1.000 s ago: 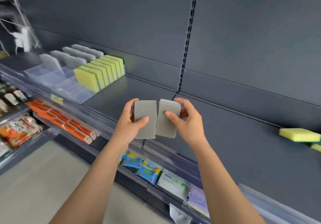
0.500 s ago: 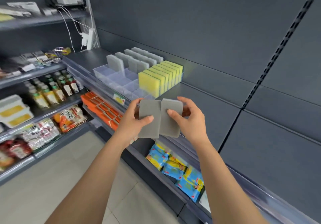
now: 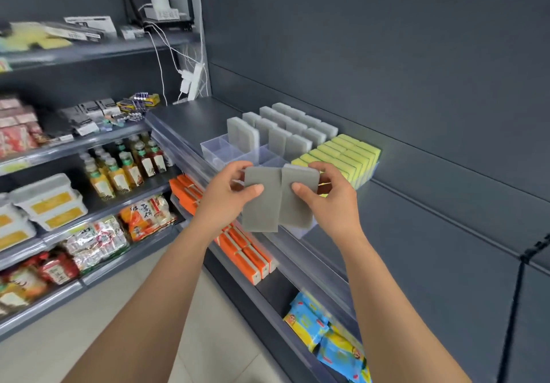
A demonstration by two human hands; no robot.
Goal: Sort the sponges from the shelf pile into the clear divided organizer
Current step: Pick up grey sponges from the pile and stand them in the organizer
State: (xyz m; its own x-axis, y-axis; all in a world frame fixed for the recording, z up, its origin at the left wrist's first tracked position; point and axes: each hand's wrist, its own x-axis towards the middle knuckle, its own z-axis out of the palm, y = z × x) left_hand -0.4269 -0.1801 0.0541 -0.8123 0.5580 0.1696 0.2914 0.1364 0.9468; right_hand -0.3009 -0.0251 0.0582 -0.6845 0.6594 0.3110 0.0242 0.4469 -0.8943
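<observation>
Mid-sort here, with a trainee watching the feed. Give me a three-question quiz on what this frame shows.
1. True or false: the left hand grips the left grey sponge and the right hand grips the right grey sponge, and the two sponges are side by side.
2. Which sponges stand at the right end of the clear divided organizer? A) orange sponges B) yellow sponges C) blue sponges
3. Fill in: the organizer's front-left compartments hold ___.
Key: 1 true; 2 B; 3 nothing.
</observation>
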